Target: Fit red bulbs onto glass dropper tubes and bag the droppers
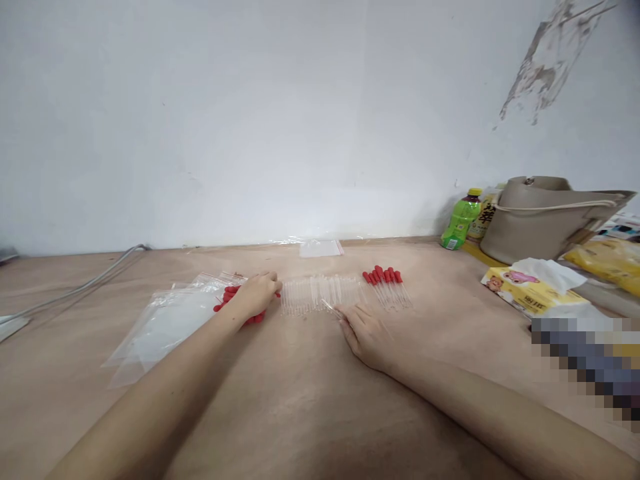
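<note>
A slim clear tube lies slantwise at my right hand, its far end angled toward the wall and to the left.
From my remote view, my right fingers appear closed on that tube; it sits over the near edge of the row of clear tubes, whose long axes run from the wall side toward me. The tube is nearer my right hand; my left hand is across to its left, beside the row's left end, fingers bent over the red caps. Whether they grip one, I cannot tell. The red-topped tubes lie right of the row, red ends toward the wall.
</note>
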Tool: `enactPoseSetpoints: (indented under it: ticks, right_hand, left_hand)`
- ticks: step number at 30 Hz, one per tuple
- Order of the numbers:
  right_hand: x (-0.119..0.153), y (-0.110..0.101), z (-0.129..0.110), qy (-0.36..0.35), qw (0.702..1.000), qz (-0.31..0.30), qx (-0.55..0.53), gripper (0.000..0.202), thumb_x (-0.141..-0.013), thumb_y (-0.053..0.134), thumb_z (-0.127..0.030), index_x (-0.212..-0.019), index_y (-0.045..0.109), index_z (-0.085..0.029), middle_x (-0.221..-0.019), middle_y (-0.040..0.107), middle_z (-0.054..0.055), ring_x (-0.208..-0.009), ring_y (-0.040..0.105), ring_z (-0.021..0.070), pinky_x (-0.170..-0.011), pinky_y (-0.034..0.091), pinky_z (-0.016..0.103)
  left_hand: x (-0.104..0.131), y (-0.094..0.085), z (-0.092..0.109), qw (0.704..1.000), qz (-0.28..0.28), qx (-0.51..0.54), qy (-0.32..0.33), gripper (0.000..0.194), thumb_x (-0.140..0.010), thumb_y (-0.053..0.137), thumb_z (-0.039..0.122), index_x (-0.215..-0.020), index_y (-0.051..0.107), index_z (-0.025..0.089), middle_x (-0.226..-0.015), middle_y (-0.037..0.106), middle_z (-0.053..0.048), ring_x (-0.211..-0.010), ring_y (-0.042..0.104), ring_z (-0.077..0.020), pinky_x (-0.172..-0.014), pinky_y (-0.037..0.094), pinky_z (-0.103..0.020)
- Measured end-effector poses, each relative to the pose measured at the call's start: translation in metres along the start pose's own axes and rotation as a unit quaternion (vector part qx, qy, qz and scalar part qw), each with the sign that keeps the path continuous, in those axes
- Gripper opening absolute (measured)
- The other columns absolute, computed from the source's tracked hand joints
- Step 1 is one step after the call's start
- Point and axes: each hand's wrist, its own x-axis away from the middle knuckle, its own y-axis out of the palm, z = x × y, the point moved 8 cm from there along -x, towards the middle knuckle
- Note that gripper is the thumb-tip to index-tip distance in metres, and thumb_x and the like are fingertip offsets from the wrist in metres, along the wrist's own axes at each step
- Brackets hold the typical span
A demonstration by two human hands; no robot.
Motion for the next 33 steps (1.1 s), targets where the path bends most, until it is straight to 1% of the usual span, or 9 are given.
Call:
enactPoseSetpoints:
  ticks: [3, 5, 8, 10, 12, 16, 24, 29, 33]
  right_hand:
    - [0.000, 0.000, 0.001, 0.007, 1.000, 0.000, -0.026, 0.027, -0.085, 0.031, -0.013, -0.106, 0.048, -0.017, -0.089, 0.057, 0.008, -0.083, 0.051, 0.0197, -0.071, 0.041, 0.033]
    - [-0.001, -0.005, 0.003, 0.026, 0.998, 0.002, -0.053, 0.025, -0.086, 0.030, -0.015, -0.101, 0.049, -0.017, -0.089, 0.057, 0.008, -0.083, 0.052, 0.0186, -0.071, 0.042, 0.032]
    - [0.002, -0.013, 0.008, 0.059, 0.993, -0.033, -0.093, 0.019, -0.086, 0.032, -0.021, -0.093, 0.050, -0.019, -0.085, 0.057, 0.006, -0.078, 0.052, 0.0163, -0.069, 0.042, 0.029]
    - [0.006, -0.016, 0.017, 0.094, 0.985, -0.079, -0.122, 0.018, -0.087, 0.032, -0.024, -0.085, 0.049, -0.019, -0.076, 0.056, 0.002, -0.069, 0.052, 0.0139, -0.064, 0.042, 0.026]
    - [0.011, -0.017, 0.029, 0.135, 0.974, -0.110, -0.146, 0.021, -0.087, 0.030, -0.027, -0.077, 0.046, -0.020, -0.068, 0.053, 0.000, -0.063, 0.049, 0.0122, -0.059, 0.040, 0.024]
    - [0.015, -0.013, 0.052, 0.182, 0.963, -0.117, -0.162, 0.025, -0.088, 0.027, -0.030, -0.071, 0.042, -0.019, -0.065, 0.048, -0.002, -0.062, 0.047, 0.0119, -0.060, 0.038, 0.023]
    - [0.001, -0.005, 0.075, 0.200, 0.963, -0.092, -0.156, 0.022, -0.086, 0.029, -0.027, -0.070, 0.041, -0.019, -0.067, 0.047, -0.002, -0.063, 0.045, 0.0118, -0.061, 0.037, 0.023]
    - [0.003, -0.010, 0.060, 0.170, 0.974, -0.074, -0.133, 0.021, -0.086, 0.031, -0.026, -0.076, 0.048, -0.018, -0.069, 0.052, 0.000, -0.064, 0.049, 0.0128, -0.060, 0.039, 0.024]
    - [0.004, -0.011, 0.030, 0.099, 0.983, -0.054, -0.147, 0.020, -0.086, 0.034, -0.023, -0.095, 0.052, -0.019, -0.087, 0.059, 0.004, -0.081, 0.054, 0.0147, -0.071, 0.043, 0.027]
  left_hand:
    - [0.008, -0.012, 0.017, 0.999, 0.038, 0.023, 0.004, 0.015, -0.078, 0.041, 0.012, -0.076, 0.053, 0.019, -0.084, 0.054, -0.006, -0.079, 0.052, -0.0215, -0.070, 0.040, -0.033]
    - [0.019, -0.018, 0.033, 0.993, 0.088, 0.080, 0.002, 0.013, -0.083, 0.038, 0.019, -0.086, 0.050, 0.019, -0.087, 0.054, -0.006, -0.083, 0.051, -0.0211, -0.074, 0.040, -0.033]
    - [0.038, -0.008, 0.058, 0.978, 0.100, 0.185, -0.004, 0.013, -0.085, 0.037, 0.022, -0.093, 0.045, 0.017, -0.088, 0.054, -0.005, -0.081, 0.053, -0.0180, -0.073, 0.042, -0.031]
    - [0.049, 0.002, 0.065, 0.961, 0.106, 0.252, -0.036, 0.011, -0.086, 0.037, 0.023, -0.092, 0.045, 0.018, -0.087, 0.055, -0.004, -0.080, 0.054, -0.0158, -0.071, 0.044, -0.029]
    - [0.057, 0.012, 0.068, 0.947, 0.105, 0.296, -0.061, 0.011, -0.086, 0.039, 0.026, -0.088, 0.046, 0.018, -0.083, 0.056, -0.003, -0.075, 0.055, -0.0147, -0.066, 0.045, -0.027]
    - [0.058, 0.024, 0.064, 0.930, 0.083, 0.348, -0.083, 0.017, -0.084, 0.044, 0.031, -0.093, 0.050, 0.018, -0.083, 0.059, -0.002, -0.075, 0.057, -0.0149, -0.064, 0.046, -0.026]
    - [0.055, 0.030, 0.064, 0.931, 0.049, 0.352, -0.080, 0.021, -0.082, 0.047, 0.033, -0.092, 0.057, 0.018, -0.084, 0.062, -0.003, -0.075, 0.056, -0.0160, -0.065, 0.046, -0.027]
    - [0.055, 0.028, 0.064, 0.926, 0.047, 0.364, -0.090, 0.020, -0.082, 0.046, 0.033, -0.090, 0.054, 0.017, -0.079, 0.061, -0.002, -0.071, 0.056, -0.0151, -0.064, 0.045, -0.027]
    - [0.055, 0.025, 0.066, 0.923, 0.050, 0.372, -0.084, 0.018, -0.081, 0.047, 0.031, -0.090, 0.054, 0.017, -0.080, 0.061, -0.002, -0.073, 0.056, -0.0153, -0.065, 0.044, -0.027]
